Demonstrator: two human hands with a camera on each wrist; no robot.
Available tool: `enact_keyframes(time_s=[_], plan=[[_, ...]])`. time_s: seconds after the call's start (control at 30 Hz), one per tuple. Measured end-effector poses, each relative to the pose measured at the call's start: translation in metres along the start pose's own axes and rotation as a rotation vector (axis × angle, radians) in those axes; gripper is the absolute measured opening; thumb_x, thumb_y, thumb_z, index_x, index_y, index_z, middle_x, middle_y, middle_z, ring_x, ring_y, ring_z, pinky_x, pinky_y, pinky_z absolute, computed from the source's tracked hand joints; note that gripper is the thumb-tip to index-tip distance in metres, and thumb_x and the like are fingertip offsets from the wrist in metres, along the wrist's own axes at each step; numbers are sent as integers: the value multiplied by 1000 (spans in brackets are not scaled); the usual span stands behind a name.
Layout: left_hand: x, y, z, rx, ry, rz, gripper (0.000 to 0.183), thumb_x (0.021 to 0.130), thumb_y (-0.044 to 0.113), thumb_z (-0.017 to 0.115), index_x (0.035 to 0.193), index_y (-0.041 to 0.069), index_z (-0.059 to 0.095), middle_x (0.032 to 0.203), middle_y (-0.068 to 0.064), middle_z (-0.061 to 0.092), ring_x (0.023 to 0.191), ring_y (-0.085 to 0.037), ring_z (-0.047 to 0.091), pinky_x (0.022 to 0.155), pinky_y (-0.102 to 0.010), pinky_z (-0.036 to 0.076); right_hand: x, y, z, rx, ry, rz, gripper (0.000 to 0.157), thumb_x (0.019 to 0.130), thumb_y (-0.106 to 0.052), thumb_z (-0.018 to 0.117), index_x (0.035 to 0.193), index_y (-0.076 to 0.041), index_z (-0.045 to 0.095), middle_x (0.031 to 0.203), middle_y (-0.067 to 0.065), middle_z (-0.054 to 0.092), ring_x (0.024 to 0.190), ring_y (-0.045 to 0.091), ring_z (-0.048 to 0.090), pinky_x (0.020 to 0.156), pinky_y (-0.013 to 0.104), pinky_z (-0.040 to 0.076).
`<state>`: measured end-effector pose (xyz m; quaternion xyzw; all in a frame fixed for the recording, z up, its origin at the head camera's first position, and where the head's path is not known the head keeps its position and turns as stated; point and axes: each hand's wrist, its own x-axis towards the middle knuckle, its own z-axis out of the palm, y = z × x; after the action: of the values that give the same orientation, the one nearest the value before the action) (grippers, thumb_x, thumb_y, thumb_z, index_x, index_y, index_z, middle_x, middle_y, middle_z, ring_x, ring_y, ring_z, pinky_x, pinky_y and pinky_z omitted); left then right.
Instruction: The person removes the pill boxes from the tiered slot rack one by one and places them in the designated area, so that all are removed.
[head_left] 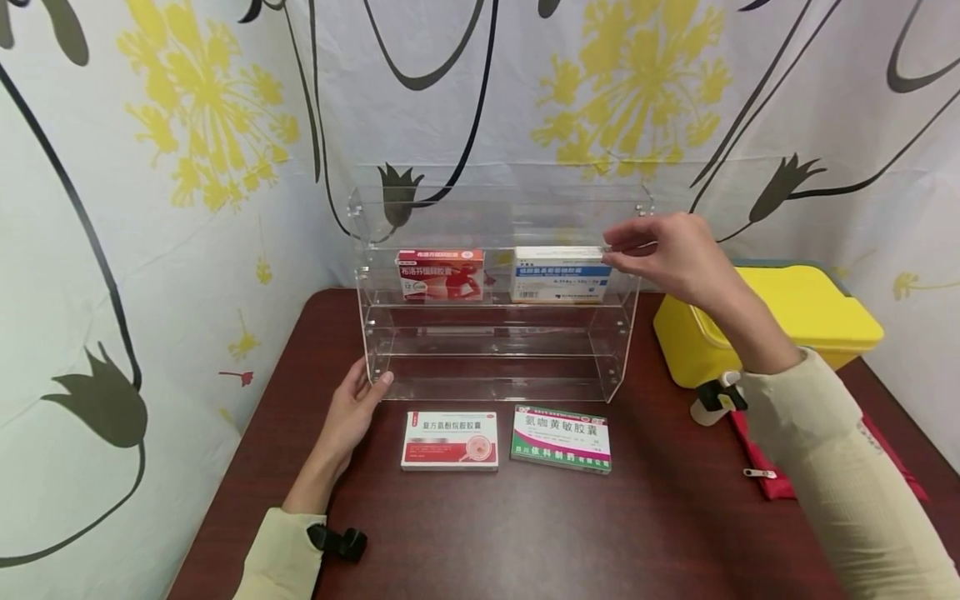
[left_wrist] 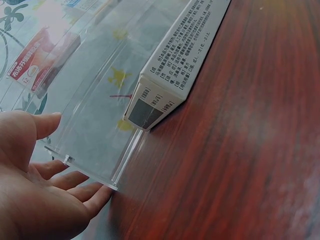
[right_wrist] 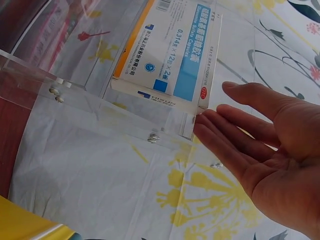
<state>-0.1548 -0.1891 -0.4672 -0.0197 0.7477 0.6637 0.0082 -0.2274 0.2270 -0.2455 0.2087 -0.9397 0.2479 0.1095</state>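
Note:
A clear acrylic shelf rack (head_left: 495,389) stands on the table. On its upper tier sit a red medicine box (head_left: 441,277) at left and a white-and-blue medicine box (head_left: 560,277) at right. My right hand (head_left: 671,250) is at the right end of the white-and-blue box. In the right wrist view its fingertips (right_wrist: 205,120) are right at the box's lower corner, with the thumb apart from it. My left hand (head_left: 352,412) is at the rack's lower left side, its fingers (left_wrist: 75,180) loosely extended along the outside of the clear side panel.
Before the rack lie a white-and-red medicine box (head_left: 450,442) and a green-and-white medicine box (head_left: 561,439). To the right stand a yellow lidded container (head_left: 780,312) and a red zippered pouch (head_left: 776,482). A patterned cloth (head_left: 465,100) hangs behind the table.

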Motion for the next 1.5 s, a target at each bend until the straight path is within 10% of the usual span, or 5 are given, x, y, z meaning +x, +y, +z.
enact_keyframes(time_s=[1.2, 1.5], plan=[[0, 1, 0, -3, 2, -2, 70, 97, 40, 61, 155, 17, 28, 153, -6, 37, 136, -17, 39, 108, -37, 36, 1, 9, 9, 5, -5, -42, 21, 90, -12, 73, 110, -6, 75, 99, 10, 73, 86, 22, 71, 71, 39, 57], [1, 1, 1, -16, 0, -8, 64, 100, 30, 59, 154, 14, 28, 153, -8, 36, 137, -21, 38, 108, -39, 36, -1, 10, 9, 46, 34, -17, 23, 89, -16, 75, 110, -7, 75, 98, 10, 73, 86, 22, 71, 62, 10, 49]])
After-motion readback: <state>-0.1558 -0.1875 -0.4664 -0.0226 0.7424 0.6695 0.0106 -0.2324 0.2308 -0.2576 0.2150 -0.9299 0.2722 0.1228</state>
